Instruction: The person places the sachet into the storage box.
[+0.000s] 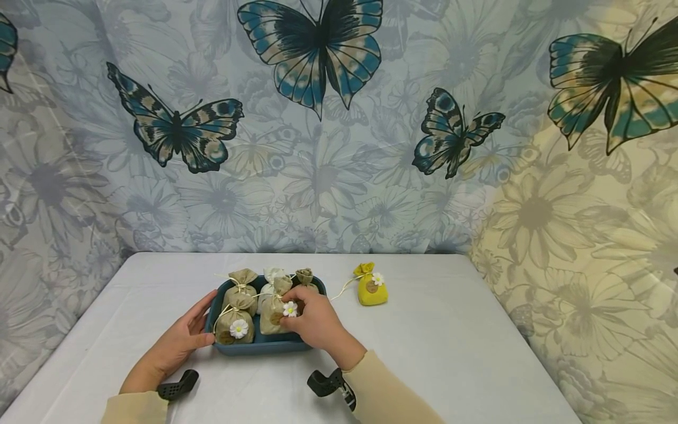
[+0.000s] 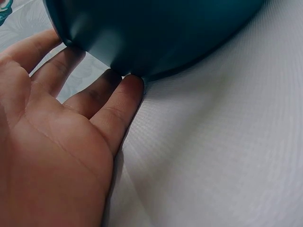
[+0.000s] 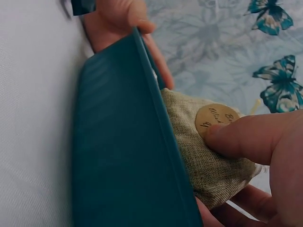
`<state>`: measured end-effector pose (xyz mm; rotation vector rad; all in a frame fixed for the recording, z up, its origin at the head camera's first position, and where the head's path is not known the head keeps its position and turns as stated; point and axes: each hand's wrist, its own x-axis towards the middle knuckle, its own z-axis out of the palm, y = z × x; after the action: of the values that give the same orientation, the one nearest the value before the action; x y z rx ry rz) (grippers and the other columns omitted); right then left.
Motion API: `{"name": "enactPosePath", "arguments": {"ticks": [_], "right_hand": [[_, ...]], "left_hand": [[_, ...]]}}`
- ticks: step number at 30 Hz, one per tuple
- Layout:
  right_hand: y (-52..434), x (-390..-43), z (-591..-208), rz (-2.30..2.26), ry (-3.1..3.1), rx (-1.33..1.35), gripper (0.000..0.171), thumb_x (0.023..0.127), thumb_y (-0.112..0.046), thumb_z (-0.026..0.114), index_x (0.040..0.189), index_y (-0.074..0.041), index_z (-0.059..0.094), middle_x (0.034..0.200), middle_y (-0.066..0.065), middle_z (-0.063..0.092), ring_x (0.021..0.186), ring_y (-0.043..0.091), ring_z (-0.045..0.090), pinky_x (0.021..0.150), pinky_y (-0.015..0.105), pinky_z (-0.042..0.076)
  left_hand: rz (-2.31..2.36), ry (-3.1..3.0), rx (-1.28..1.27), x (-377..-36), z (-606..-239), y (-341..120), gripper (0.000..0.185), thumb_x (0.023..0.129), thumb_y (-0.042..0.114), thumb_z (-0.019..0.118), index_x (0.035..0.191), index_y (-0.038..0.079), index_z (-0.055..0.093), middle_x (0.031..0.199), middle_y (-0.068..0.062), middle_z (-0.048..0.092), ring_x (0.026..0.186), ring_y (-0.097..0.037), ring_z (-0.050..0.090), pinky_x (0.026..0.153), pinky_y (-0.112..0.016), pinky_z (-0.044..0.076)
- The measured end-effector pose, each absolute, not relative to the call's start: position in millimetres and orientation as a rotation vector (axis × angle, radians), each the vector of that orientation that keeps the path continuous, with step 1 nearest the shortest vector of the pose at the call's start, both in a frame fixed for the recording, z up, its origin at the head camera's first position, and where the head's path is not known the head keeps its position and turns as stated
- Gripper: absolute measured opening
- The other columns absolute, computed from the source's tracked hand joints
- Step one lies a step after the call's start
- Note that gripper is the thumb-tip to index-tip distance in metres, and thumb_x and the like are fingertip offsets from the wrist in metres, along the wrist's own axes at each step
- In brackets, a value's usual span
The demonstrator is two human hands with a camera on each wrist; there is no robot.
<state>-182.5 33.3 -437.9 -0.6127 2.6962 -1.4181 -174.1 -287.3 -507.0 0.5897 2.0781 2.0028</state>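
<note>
A blue-teal tray (image 1: pixel 262 347) stands on the table with several small drawstring cloth pouches inside. My left hand (image 1: pixel 180 341) rests against the tray's left end. In the left wrist view, the nearly straight fingers (image 2: pixel 113 111) touch the outer wall. My right hand (image 1: pixel 318 321) pinches a beige pouch (image 1: pixel 272 309) with a white daisy and a round tag. In the right wrist view, the thumb presses the tag of this pouch (image 3: pixel 189 156), just above the tray rim. Another beige pouch (image 1: pixel 233 324) with a daisy sits at the front left of the tray.
A yellow pouch (image 1: pixel 374 291) with a daisy and a loose cord lies right of the tray on the white-covered table (image 1: pixel 450 353). Behind the table hangs a butterfly-print cloth (image 1: pixel 328 176). Black devices (image 1: pixel 179 386) sit at both wrists.
</note>
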Motion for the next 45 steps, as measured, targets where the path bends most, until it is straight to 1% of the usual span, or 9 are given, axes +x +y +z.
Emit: {"name": "enactPosePath", "arguments": {"ticks": [2, 8, 12, 17, 19, 21, 35, 42, 45], "right_hand": [[31, -183, -438, -1.409, 2.694, -0.615, 0.031, 0.084, -0.015, 0.082, 0.111, -0.022, 0.067, 0.082, -0.007, 0.054, 0.070, 0.011, 0.048, 0.057, 0.028, 0.041], [26, -185, -439, -1.385, 2.695, -0.605, 0.032, 0.085, -0.014, 0.082, 0.113, -0.021, 0.067, 0.081, -0.008, 0.055, 0.070, 0.010, 0.048, 0.057, 0.027, 0.041], [25, -187, -441, -1.380, 2.679, -0.614, 0.032, 0.086, -0.015, 0.081, 0.114, -0.021, 0.067, 0.081, -0.007, 0.056, 0.070, 0.011, 0.049, 0.057, 0.028, 0.042], [27, -190, -442, -1.387, 2.566, -0.619, 0.036, 0.088, -0.013, 0.078, 0.122, -0.019, 0.066, 0.106, -0.005, 0.065, 0.092, 0.017, 0.062, 0.068, 0.029, 0.050], [27, -190, -441, -1.355, 2.532, -0.626, 0.039, 0.089, -0.012, 0.076, 0.126, -0.019, 0.065, 0.118, -0.005, 0.064, 0.104, 0.021, 0.063, 0.074, 0.030, 0.052], [27, -190, -440, -1.312, 2.526, -0.648, 0.041, 0.089, -0.012, 0.076, 0.128, -0.019, 0.065, 0.122, -0.003, 0.064, 0.108, 0.023, 0.063, 0.077, 0.031, 0.053], [27, -188, -439, -1.285, 2.560, -0.657, 0.039, 0.089, -0.011, 0.075, 0.127, -0.019, 0.067, 0.121, -0.004, 0.065, 0.107, 0.023, 0.064, 0.077, 0.030, 0.052], [26, -183, -439, -1.291, 2.607, -0.698, 0.040, 0.090, -0.010, 0.073, 0.128, -0.018, 0.066, 0.123, -0.003, 0.064, 0.107, 0.021, 0.064, 0.077, 0.028, 0.052], [30, -179, -440, -1.357, 2.620, -0.674, 0.039, 0.090, -0.011, 0.072, 0.128, -0.018, 0.066, 0.123, -0.001, 0.063, 0.106, 0.021, 0.064, 0.075, 0.029, 0.052]], "left_hand": [[2.003, 2.078, 0.587, -174, -507, -287, 0.090, 0.096, 0.006, 0.067, 0.161, 0.009, 0.004, 0.163, -0.023, -0.003, 0.145, -0.041, 0.005, 0.099, -0.018, 0.038], [2.009, 2.065, 0.597, -174, -508, -288, 0.089, 0.097, 0.005, 0.066, 0.161, 0.009, 0.004, 0.163, -0.023, -0.003, 0.146, -0.022, 0.014, 0.100, -0.019, 0.038], [2.001, 2.072, 0.594, -175, -508, -288, 0.090, 0.097, 0.005, 0.066, 0.161, 0.009, 0.004, 0.163, -0.024, -0.004, 0.145, -0.038, 0.006, 0.100, -0.018, 0.038], [1.996, 2.068, 0.588, -176, -508, -289, 0.090, 0.097, 0.006, 0.066, 0.162, 0.011, 0.004, 0.163, -0.023, -0.005, 0.143, -0.049, -0.001, 0.099, -0.018, 0.038], [1.994, 2.066, 0.580, -176, -508, -289, 0.091, 0.097, 0.006, 0.066, 0.162, 0.011, 0.003, 0.163, -0.023, -0.006, 0.143, -0.049, -0.002, 0.098, -0.017, 0.038], [1.995, 2.065, 0.572, -175, -508, -289, 0.091, 0.097, 0.006, 0.066, 0.162, 0.011, 0.003, 0.163, -0.023, -0.006, 0.143, -0.049, -0.003, 0.098, -0.017, 0.037], [1.997, 2.067, 0.569, -176, -507, -288, 0.090, 0.097, 0.006, 0.067, 0.162, 0.011, 0.004, 0.163, -0.023, -0.004, 0.143, -0.048, -0.001, 0.099, -0.017, 0.038], [2.001, 2.072, 0.574, -176, -508, -289, 0.090, 0.096, 0.006, 0.067, 0.162, 0.010, 0.004, 0.163, -0.023, -0.003, 0.145, -0.037, 0.007, 0.099, -0.019, 0.038], [2.004, 2.072, 0.574, -176, -507, -288, 0.091, 0.096, 0.006, 0.068, 0.161, 0.009, 0.004, 0.163, -0.023, -0.003, 0.145, -0.039, 0.005, 0.099, -0.018, 0.038]]}}
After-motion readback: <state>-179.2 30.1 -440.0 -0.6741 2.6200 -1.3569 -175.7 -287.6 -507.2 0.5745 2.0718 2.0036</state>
